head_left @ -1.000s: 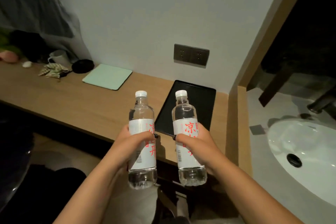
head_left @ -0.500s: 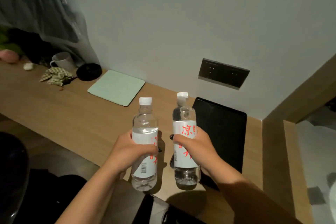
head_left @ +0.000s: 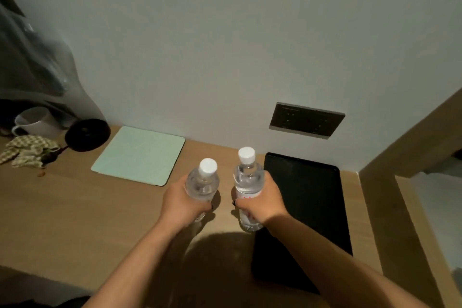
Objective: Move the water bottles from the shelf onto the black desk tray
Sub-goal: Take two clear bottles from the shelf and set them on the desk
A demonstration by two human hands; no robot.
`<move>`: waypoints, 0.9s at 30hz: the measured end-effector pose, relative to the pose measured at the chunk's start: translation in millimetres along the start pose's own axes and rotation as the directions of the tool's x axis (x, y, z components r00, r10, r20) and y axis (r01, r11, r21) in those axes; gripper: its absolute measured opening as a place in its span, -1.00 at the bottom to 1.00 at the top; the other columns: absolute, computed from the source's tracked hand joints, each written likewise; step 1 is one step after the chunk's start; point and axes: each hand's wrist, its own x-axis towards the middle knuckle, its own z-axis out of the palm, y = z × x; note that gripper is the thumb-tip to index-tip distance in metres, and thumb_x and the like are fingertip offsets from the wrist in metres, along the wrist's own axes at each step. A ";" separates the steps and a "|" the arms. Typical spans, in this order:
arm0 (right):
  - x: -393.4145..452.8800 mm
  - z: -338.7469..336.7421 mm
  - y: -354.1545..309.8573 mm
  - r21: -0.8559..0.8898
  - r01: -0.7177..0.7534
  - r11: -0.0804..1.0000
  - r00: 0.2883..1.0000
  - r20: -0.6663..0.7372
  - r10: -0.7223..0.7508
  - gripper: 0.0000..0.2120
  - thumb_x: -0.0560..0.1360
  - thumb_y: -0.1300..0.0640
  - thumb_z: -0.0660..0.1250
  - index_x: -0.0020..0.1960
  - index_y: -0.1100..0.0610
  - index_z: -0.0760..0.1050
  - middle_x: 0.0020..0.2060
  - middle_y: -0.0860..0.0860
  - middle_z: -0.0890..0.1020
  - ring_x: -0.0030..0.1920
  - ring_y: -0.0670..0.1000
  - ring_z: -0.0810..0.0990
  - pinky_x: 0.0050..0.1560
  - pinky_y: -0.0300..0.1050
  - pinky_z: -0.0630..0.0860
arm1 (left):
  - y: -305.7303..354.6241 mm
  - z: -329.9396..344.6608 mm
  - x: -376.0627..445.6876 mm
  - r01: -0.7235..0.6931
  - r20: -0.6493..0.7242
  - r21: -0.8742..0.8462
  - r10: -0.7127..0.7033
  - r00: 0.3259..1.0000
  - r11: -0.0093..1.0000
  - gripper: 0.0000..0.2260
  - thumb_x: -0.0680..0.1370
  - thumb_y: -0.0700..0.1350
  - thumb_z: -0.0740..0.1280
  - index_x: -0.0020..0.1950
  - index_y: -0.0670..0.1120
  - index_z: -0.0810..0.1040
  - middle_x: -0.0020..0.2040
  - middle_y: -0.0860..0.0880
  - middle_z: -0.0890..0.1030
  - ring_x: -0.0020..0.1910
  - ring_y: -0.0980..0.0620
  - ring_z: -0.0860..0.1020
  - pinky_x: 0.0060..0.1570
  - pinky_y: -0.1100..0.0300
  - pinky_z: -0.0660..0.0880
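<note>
Mug [head_left: 35, 124], white, far left on the wooden desk [head_left: 75, 212], handle facing left, partly under a dark hanging cloth [head_left: 32, 57]. Just near of it lies a crumpled checked rag [head_left: 27, 150]. Right of the mug, a round black object [head_left: 87, 134] sits against the wall. Further right, a pale green flat pad [head_left: 140, 155] lies flat on the desk, its far edge close to the wall.

Left hand [head_left: 182, 204], near the middle of the view: fingers wrapped round the body of the left bottle [head_left: 202, 182], clear plastic with a white cap, held upright over bare desk. Whether its base touches the wood cannot be told; the hand hides it.

Right hand [head_left: 260, 201], just beside: fingers wrapped round the right bottle [head_left: 247, 177], also clear with a white cap, upright, a white label with red print showing below the grip. Its base shows at the left edge of the black tray [head_left: 312, 195]; on the rim or just off it cannot be told. The two bottles stand close, not touching.

Tray lies lengthways, far end near the wall, near end at the desk's front edge. A dark socket plate [head_left: 307, 120] is set in the wall above it. Right of the tray, a wooden partition [head_left: 390, 207] bounds the desk.
</note>
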 end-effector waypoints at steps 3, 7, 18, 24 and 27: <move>17.6 19.3 -2.8 0.030 -0.050 0.998 0.996 -0.078 0.052 -0.37 0.26 0.29 0.55 0.24 0.03 0.39 0.03 -0.04 0.58 -0.06 -0.12 0.57 -0.25 -0.43 0.45 | -8.0 -0.7 26.2 0.007 0.060 -0.065 -0.003 0.998 0.998 -0.56 0.22 -0.26 0.58 -0.04 0.06 0.51 -0.09 0.10 0.63 -0.05 0.06 0.61 -0.12 0.29 0.49; 35.0 44.5 0.0 0.049 -0.114 0.992 0.975 -0.186 0.121 -0.38 0.24 0.19 0.57 0.23 0.00 0.42 0.04 -0.06 0.60 0.07 -0.04 0.58 -0.04 -0.32 0.48 | -27.2 4.3 58.5 -0.018 0.105 -0.042 0.023 0.994 0.999 -0.44 0.22 -0.24 0.60 0.14 0.01 0.49 0.02 0.02 0.61 0.02 0.02 0.57 0.06 0.19 0.44; 28.6 68.2 19.6 0.148 -0.106 0.983 0.960 -0.241 0.140 -0.52 0.28 0.18 0.55 0.11 -0.02 0.45 -0.05 -0.05 0.62 -0.03 -0.11 0.61 0.02 -0.17 0.56 | -76.4 4.3 105.3 -0.145 0.218 0.196 0.101 0.971 0.970 -0.55 0.31 0.03 0.53 0.11 -0.10 0.51 -0.14 0.04 0.58 -0.14 0.09 0.56 -0.26 0.53 0.32; 37.7 74.3 16.5 0.108 -0.120 0.987 0.951 -0.274 0.146 -0.27 0.24 0.20 0.58 0.33 0.04 0.36 0.15 -0.04 0.56 0.19 -0.04 0.52 0.25 -0.06 0.47 | -70.1 10.4 122.9 -0.069 0.269 0.154 0.026 0.963 0.986 -0.40 0.25 -0.01 0.56 0.24 -0.06 0.47 0.06 -0.02 0.63 0.07 0.00 0.60 0.03 0.20 0.50; 45.1 79.1 16.0 0.095 -0.142 0.985 0.934 -0.316 0.165 -0.28 0.22 0.20 0.58 0.31 0.03 0.37 0.14 -0.03 0.58 0.20 0.00 0.54 0.27 0.01 0.48 | -56.8 10.8 117.3 -0.102 0.203 0.099 0.080 0.976 0.990 -0.41 0.27 -0.13 0.57 0.25 -0.09 0.46 0.06 -0.02 0.61 0.06 -0.02 0.57 0.12 0.12 0.49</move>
